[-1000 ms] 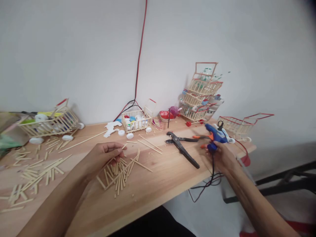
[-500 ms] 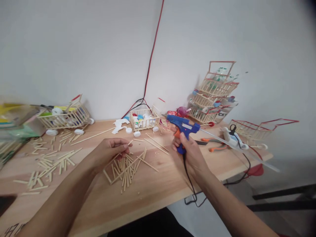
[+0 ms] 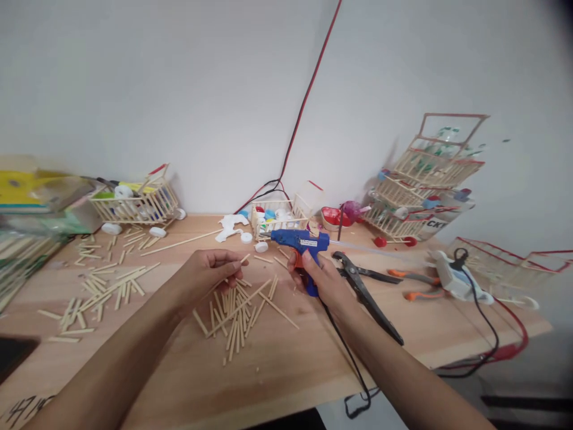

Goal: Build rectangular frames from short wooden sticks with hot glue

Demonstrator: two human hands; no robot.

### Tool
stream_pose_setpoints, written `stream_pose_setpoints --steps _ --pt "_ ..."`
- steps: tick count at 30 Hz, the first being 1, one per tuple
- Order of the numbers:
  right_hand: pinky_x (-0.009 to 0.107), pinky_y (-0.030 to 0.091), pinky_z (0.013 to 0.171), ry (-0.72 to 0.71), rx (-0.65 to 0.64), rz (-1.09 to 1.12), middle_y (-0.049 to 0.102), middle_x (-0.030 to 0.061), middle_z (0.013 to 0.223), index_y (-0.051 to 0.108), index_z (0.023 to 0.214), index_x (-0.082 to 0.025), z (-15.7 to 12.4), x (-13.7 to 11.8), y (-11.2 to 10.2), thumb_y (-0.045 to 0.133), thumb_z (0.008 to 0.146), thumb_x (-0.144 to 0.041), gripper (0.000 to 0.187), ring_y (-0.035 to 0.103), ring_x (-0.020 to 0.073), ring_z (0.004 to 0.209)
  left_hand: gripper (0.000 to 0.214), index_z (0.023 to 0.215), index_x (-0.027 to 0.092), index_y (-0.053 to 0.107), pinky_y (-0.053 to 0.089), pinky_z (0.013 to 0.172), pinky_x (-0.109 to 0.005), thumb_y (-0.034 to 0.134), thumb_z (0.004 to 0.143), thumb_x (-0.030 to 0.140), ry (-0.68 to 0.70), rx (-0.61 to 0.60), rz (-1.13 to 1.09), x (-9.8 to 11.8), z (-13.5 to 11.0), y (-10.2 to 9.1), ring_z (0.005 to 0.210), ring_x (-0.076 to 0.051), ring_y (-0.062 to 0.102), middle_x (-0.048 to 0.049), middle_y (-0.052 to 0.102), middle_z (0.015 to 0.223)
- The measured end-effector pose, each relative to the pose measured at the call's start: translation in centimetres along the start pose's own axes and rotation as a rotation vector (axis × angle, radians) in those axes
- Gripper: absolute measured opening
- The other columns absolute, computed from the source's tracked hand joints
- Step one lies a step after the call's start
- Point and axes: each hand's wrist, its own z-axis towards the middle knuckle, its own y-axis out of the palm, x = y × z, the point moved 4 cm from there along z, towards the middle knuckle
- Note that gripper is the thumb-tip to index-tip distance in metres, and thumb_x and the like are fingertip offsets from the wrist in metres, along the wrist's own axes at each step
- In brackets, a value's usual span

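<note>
My right hand (image 3: 321, 279) grips a blue hot glue gun (image 3: 299, 241) with an orange trigger, its nozzle aimed left toward my other hand. Its black cord (image 3: 347, 357) runs down off the table's front edge. My left hand (image 3: 208, 270) pinches a thin wooden stick (image 3: 243, 259) between thumb and fingers. It hovers just above a small pile of cut wooden sticks (image 3: 237, 310) on the wooden table (image 3: 286, 358). The glue gun's tip is a short way right of the held stick.
Black pliers (image 3: 364, 292) and orange-handled cutters (image 3: 409, 285) lie right of my right hand, beside a white plug adapter (image 3: 456, 280). Stick-built baskets stand at back left (image 3: 134, 203), back centre (image 3: 277, 218) and stacked at back right (image 3: 425, 179). More sticks (image 3: 98, 286) are scattered left.
My right hand has carried the glue gun from the table's right end leftward, close to my left hand. My left hand has stayed over the stick pile, holding its stick.
</note>
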Motion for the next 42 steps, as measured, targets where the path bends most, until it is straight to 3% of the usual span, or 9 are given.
stream_pose_setpoints --steps 3,12,42 --pt "0.021 0.033 0.048 0.006 -0.011 -0.105 0.051 -0.0003 0.06 0.057 0.079 -0.016 -0.24 0.18 -0.19 0.046 0.085 -0.063 0.049 0.044 0.0094 0.051 0.028 0.082 0.013 0.064 0.038 0.05 -0.021 0.069 0.07 0.039 -0.009 0.014 -0.003 0.01 0.1 0.15 0.053 -0.008 0.05 0.0008 0.062 0.066" --pt "0.021 0.031 0.048 -0.011 -0.027 -0.269 0.051 0.0003 0.06 0.057 0.076 -0.015 -0.7 0.25 0.16 0.042 0.088 -0.062 0.051 0.044 0.0092 0.051 0.025 0.077 0.014 0.064 0.038 0.048 -0.02 0.071 0.069 0.037 -0.001 0.039 -0.04 -0.04 0.13 0.0 0.05 -0.008 0.049 0.0022 0.06 0.062" --pt "0.02 0.033 0.043 0.036 -0.035 -0.27 0.05 -0.001 0.056 0.05 0.066 -0.017 -0.97 0.48 0.36 0.042 0.086 -0.065 0.052 0.045 0.008 0.045 0.029 0.08 0.014 0.067 0.041 0.054 -0.021 0.074 0.068 0.04 0.016 0.045 -0.079 -0.05 0.16 -0.16 0.056 -0.009 0.053 0.0002 0.063 0.067"
